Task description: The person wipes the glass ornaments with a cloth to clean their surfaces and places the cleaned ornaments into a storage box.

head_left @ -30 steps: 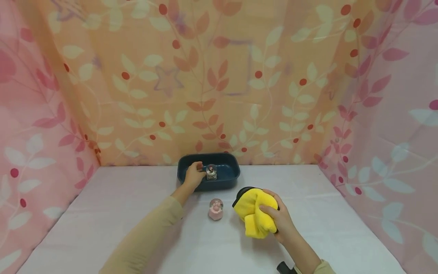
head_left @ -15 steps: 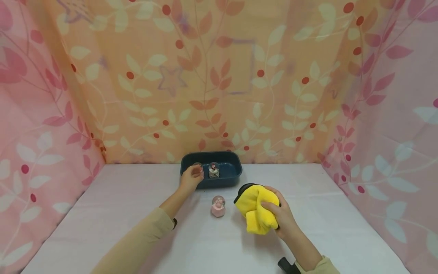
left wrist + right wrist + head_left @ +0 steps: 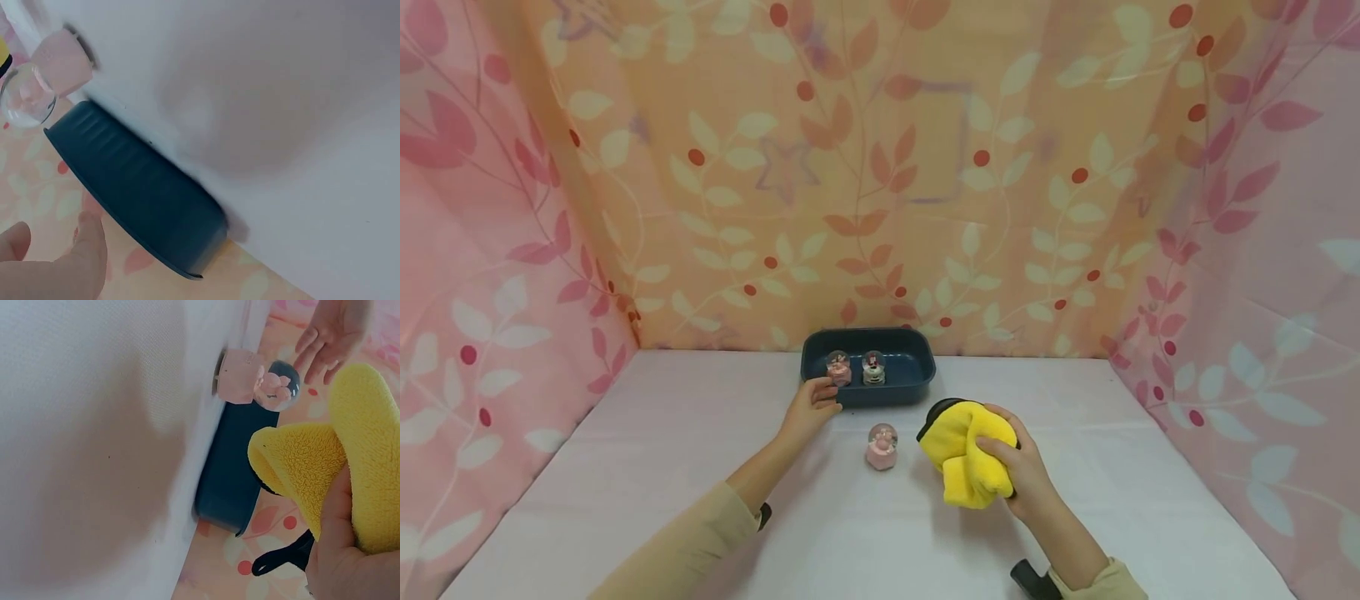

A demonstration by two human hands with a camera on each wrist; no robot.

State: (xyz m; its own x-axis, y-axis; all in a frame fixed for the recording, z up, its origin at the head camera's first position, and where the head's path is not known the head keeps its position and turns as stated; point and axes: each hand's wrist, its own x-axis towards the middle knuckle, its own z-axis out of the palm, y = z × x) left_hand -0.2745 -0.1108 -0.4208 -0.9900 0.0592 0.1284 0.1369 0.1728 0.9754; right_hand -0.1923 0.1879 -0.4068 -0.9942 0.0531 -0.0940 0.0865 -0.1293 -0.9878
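Observation:
My left hand [image 3: 808, 408] is just in front of the dark blue tray [image 3: 891, 397], its fingers relaxed and holding nothing. Inside the tray stand two small snow globes side by side: a pink one [image 3: 839, 372] on the left and a white-based one [image 3: 873, 375] with a dark and red figure. Another pink snow globe [image 3: 882, 450] stands upright on the table in front of the tray. My right hand [image 3: 1026, 467] grips a bunched yellow plush cloth [image 3: 966, 467] with black edging above the table. A black loop [image 3: 275, 559] shows beside this cloth in the right wrist view.
A white cloth covers the table [image 3: 700, 433]. Patterned curtains [image 3: 880, 167] close off the back and both sides, the back one right behind the tray. A black wrist mount [image 3: 1033, 579] shows by the right sleeve.
My left hand has let go of the pink snow globe inside the tray and drawn back over its front rim. The right hand keeps its grip on the yellow cloth.

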